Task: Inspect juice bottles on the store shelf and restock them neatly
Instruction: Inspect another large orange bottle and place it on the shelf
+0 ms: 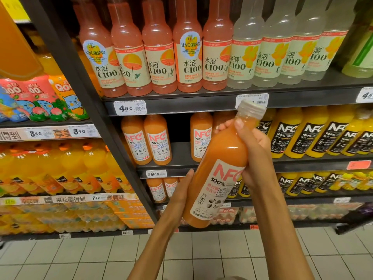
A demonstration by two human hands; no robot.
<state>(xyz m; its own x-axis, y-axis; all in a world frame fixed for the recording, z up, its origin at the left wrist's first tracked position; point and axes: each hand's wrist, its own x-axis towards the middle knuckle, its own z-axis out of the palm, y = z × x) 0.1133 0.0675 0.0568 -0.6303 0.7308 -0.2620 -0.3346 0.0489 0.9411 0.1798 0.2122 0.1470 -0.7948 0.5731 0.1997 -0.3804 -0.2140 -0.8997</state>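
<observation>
I hold a tall orange NFC juice bottle [220, 158] tilted in front of the shelf, its white label facing me and its clear cap up to the right. My right hand [254, 152] grips its neck and upper body, fingers curled round it. My left hand [182, 190] supports the lower left side of the bottle, mostly hidden behind it. On the middle shelf [179, 158] behind stand three matching orange NFC bottles [157, 140], with a gap between the second and third.
Pink and clear C100 bottles [187, 49] line the upper shelf. Yellow NFC bottles with black labels [314, 134] fill the middle shelf's right part. A neighbouring rack at left holds orange drinks [60, 166]. White floor tiles [80, 257] lie below.
</observation>
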